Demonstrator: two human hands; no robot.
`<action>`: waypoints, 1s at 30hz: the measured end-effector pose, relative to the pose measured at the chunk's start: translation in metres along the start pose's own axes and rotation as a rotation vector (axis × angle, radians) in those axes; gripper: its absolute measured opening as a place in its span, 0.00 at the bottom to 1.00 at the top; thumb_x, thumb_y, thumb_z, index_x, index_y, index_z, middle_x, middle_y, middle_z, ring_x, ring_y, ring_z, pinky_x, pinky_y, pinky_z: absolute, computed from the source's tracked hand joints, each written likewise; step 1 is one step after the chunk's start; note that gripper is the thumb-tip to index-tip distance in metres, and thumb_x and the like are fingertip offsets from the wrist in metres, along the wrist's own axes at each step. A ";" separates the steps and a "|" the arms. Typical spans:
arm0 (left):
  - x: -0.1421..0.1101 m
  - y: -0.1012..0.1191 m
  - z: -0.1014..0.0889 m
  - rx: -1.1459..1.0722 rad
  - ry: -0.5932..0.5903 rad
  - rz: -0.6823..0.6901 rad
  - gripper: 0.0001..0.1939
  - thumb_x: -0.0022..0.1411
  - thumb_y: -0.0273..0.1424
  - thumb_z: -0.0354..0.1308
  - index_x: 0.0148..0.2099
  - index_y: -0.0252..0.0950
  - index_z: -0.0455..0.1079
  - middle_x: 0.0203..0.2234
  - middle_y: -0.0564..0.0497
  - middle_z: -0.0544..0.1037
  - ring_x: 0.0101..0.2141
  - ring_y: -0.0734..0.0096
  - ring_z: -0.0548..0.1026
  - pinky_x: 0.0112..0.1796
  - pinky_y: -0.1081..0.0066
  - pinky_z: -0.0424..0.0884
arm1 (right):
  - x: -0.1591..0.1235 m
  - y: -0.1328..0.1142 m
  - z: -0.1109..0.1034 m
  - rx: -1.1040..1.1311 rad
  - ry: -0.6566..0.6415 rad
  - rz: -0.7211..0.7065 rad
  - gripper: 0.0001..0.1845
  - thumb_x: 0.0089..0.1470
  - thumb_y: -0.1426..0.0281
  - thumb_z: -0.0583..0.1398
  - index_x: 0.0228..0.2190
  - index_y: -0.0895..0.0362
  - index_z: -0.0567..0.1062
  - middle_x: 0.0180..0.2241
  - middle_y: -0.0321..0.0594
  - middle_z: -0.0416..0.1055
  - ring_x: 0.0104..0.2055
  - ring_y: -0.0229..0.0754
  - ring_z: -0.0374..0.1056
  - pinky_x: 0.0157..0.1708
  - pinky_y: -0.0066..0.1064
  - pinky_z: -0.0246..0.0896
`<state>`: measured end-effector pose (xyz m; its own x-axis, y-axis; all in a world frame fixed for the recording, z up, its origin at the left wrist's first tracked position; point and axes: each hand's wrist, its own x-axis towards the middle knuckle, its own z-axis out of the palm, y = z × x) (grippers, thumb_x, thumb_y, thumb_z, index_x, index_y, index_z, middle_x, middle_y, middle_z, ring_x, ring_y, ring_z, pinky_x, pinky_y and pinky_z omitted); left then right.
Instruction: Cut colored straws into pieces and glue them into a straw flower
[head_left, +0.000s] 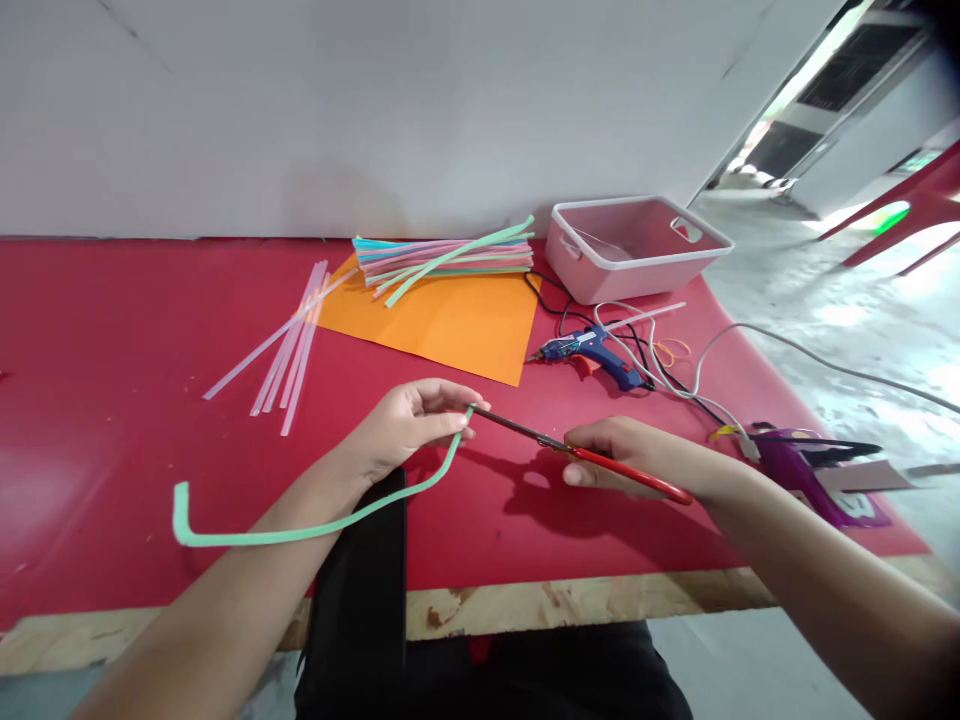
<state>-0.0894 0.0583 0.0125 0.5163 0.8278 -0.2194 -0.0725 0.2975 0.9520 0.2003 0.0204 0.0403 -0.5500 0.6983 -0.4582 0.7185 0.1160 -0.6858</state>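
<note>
Scissors [553,442], gripped in the right hand [626,440], reach the end of a green pipe cleaner [360,514] that the left hand [411,425] pinches above the worktop [112,400] (bent tail loose), probably to steady it.

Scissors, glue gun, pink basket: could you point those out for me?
Scissors [611,465], head view: on the red handle.
Glue gun [601,352], head view: on the blue body.
Pink basket [637,282], head view: on the near wall.
</note>
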 end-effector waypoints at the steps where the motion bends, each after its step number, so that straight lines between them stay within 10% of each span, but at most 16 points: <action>1: 0.000 -0.001 0.000 0.007 0.001 -0.004 0.12 0.54 0.28 0.65 0.43 0.34 0.76 0.43 0.45 0.81 0.33 0.74 0.79 0.39 0.72 0.75 | 0.000 -0.002 0.000 -0.017 0.007 0.022 0.25 0.53 0.49 0.57 0.22 0.56 0.61 0.20 0.30 0.52 0.22 0.32 0.50 0.21 0.26 0.43; 13: -0.001 0.000 -0.001 0.001 -0.029 -0.067 0.15 0.52 0.29 0.67 0.44 0.35 0.77 0.46 0.43 0.80 0.32 0.72 0.80 0.40 0.69 0.75 | 0.006 -0.002 0.007 -0.252 0.059 -0.038 0.11 0.47 0.69 0.55 0.18 0.55 0.59 0.17 0.30 0.54 0.20 0.32 0.48 0.21 0.27 0.45; 30: 0.001 -0.002 0.001 0.258 0.049 -0.012 0.27 0.53 0.25 0.63 0.56 0.33 0.67 0.53 0.36 0.74 0.31 0.74 0.79 0.40 0.66 0.74 | -0.018 -0.014 -0.005 -0.189 -0.039 0.080 0.23 0.55 0.50 0.56 0.23 0.54 0.58 0.22 0.31 0.58 0.23 0.35 0.55 0.24 0.29 0.49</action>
<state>-0.0879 0.0581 0.0102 0.4732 0.8489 -0.2355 0.1572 0.1817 0.9707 0.2023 0.0103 0.0612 -0.5009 0.6835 -0.5309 0.8258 0.1939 -0.5296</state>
